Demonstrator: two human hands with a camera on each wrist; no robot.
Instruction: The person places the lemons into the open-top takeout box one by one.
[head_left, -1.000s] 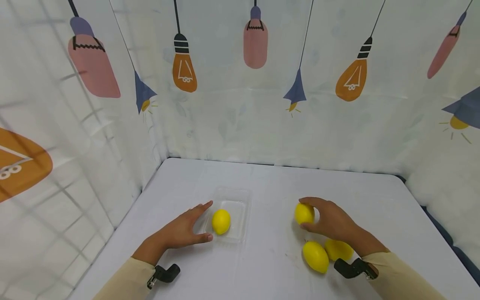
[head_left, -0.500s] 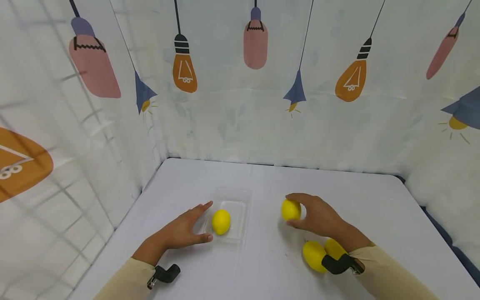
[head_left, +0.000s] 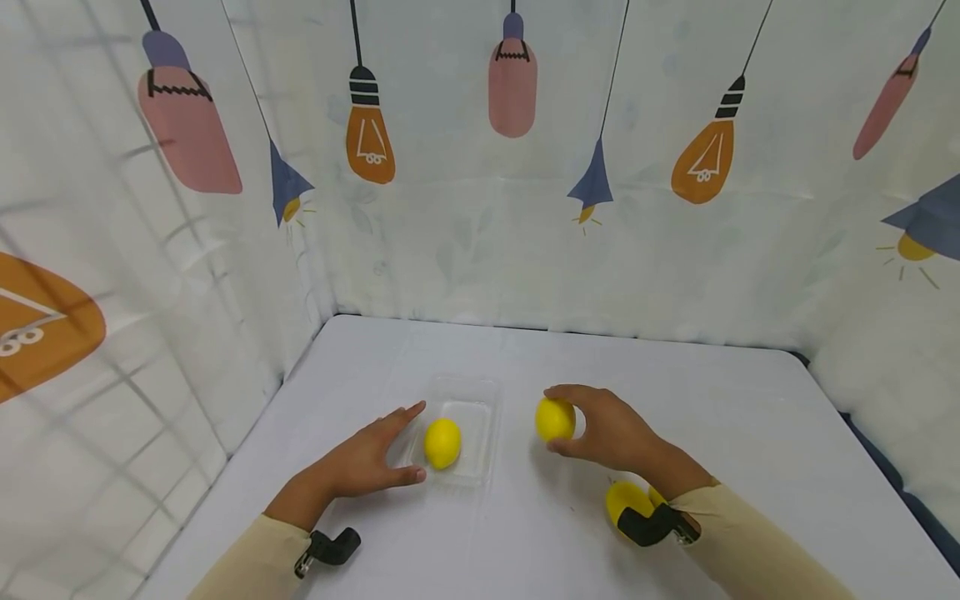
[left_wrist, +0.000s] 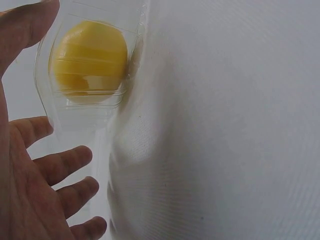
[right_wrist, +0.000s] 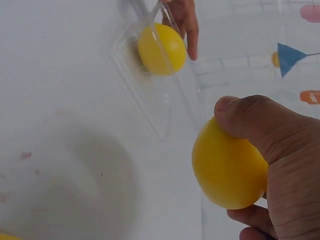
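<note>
My right hand pinches a lemon between thumb and fingers, held above the table to the right of a clear plastic tray. Inside the tray, toward its left side, lies another lemon. My left hand is spread at the tray's left edge, thumb and fingers apart; in the left wrist view the thumb and index fingertip are at the tray's wall, and whether they press on it I cannot tell. Two more lemons lie near the right forearm, partly hidden by the wrist camera and sleeve.
A white cloth covers the table. Behind and to the left hang pale curtains printed with lamps and bulbs. Black camera mounts are strapped to both wrists.
My right hand has carried its lemon leftward, closer to the tray. The right forearm now covers more of the two lemons on the table. The left hand has stayed in place.
</note>
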